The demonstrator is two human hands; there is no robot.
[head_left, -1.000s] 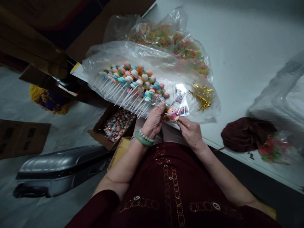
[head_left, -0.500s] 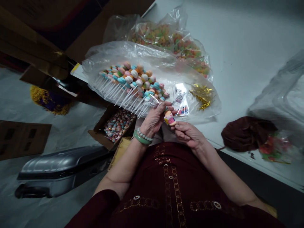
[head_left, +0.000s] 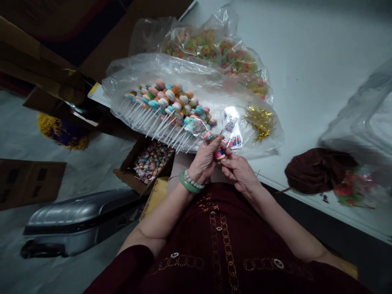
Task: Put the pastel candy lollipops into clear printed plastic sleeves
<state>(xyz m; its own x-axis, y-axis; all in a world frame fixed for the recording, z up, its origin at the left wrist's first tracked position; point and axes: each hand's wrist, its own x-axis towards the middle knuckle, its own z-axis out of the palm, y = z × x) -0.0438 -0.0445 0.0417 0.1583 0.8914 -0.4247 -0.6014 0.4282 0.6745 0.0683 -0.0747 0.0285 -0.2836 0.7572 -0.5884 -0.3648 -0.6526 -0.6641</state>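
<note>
My left hand (head_left: pixel 206 160), wearing a green bangle and a beaded bracelet, is closed around a small wrapped candy (head_left: pixel 219 155). Pastel pieces and a bit of colourful printed label show between the fingers, and the clear wrapper end (head_left: pixel 200 128) sticks out past the thumb. With its fingertips, my right hand (head_left: pixel 241 170) pinches the lower end of the same candy. Just beyond the hands lies a pile of pastel candy lollipops (head_left: pixel 171 102) on white sticks. Printed label cards (head_left: pixel 231 130) and gold twist ties (head_left: pixel 260 122) rest to the right of that pile.
Under the lollipops spreads a clear plastic bag (head_left: pixel 199 77); behind it, another bag holds gummy candies (head_left: pixel 211 47). An open carton of wrapped candies (head_left: pixel 153 161) stands below the table's left edge. A grey suitcase (head_left: pixel 82 220) lies left. Brown cloth (head_left: pixel 315 171) sits on the right.
The candy has turned in my hands, and its label is now mostly covered by fingers. My left hand has shifted slightly right, closer to my right hand.
</note>
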